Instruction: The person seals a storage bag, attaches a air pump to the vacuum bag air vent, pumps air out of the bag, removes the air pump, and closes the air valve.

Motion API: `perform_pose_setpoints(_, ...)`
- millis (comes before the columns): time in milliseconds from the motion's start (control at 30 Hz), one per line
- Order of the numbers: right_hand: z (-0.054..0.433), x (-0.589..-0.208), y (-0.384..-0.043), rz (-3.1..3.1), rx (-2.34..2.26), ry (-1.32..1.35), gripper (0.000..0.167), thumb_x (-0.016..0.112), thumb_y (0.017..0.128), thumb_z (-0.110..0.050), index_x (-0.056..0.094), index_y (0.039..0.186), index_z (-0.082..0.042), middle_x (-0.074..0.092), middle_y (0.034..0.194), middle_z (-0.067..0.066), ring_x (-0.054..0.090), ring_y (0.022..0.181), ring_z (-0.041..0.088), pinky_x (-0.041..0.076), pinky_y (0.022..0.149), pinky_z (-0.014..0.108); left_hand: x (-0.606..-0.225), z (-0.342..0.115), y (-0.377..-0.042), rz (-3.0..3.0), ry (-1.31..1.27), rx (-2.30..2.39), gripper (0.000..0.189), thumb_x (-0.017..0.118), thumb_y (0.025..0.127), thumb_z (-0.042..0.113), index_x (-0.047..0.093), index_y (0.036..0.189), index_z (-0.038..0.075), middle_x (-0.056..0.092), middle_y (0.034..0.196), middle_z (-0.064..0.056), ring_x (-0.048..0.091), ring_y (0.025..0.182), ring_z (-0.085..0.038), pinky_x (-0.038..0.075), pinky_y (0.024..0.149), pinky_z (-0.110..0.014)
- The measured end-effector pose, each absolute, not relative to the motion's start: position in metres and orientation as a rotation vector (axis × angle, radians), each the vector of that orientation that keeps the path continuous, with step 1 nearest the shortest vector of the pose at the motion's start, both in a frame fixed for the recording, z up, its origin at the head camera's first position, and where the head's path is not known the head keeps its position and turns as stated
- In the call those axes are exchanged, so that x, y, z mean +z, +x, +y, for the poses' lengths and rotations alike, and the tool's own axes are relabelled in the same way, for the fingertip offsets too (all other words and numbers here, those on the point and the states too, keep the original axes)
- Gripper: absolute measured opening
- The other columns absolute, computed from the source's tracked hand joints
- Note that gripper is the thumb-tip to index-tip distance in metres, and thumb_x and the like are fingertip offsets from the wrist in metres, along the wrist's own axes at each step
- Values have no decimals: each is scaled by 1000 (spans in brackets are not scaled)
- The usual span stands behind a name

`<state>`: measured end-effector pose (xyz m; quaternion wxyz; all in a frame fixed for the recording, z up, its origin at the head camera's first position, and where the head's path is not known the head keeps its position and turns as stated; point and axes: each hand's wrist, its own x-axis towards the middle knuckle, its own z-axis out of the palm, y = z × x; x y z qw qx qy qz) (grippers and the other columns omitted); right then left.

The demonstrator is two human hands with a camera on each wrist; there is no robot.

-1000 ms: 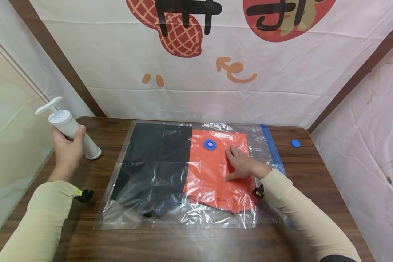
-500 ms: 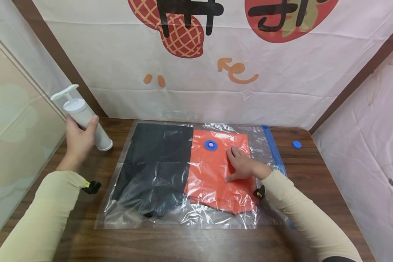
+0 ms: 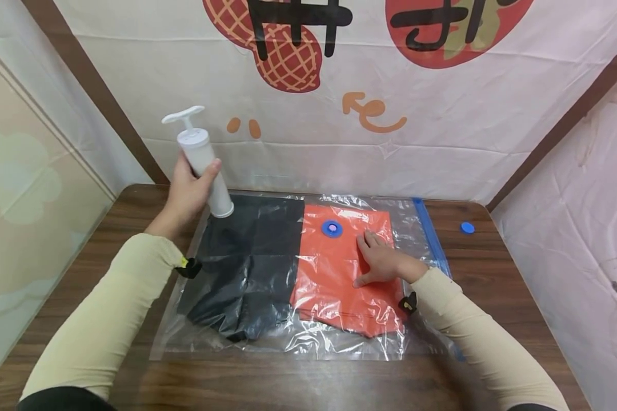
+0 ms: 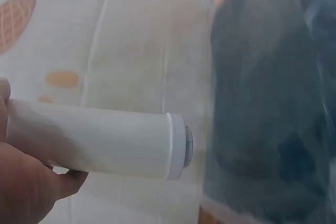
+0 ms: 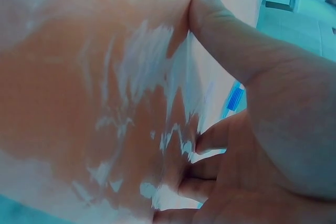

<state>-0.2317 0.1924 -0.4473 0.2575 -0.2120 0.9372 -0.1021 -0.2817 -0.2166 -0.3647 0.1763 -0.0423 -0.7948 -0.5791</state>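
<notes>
This looks like a fabric-walled booth. Printed sheets enclose the wood-grain tabletop left, right and far.

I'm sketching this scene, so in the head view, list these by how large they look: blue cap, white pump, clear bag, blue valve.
Largest to smallest:
Clear bag
White pump, held in the left hand
Blue valve
Blue cap

The pump was white, one cloth was black, the other cloth orange-red. The valve was blue and pink. The counter had brown wood grain.
</notes>
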Motion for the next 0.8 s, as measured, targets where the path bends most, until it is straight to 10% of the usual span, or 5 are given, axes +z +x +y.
perform_pose_setpoints(800,191,-446,-232,2549,-266,-590,120,80,83,-53,9,160,7,3,166,30,7,153,46,26,118,59,-367,-58,-308,-2260,-386,-1956,61,67,99,16,34,148,-2,51,134,-22,53,119,-32,44,105,-51)
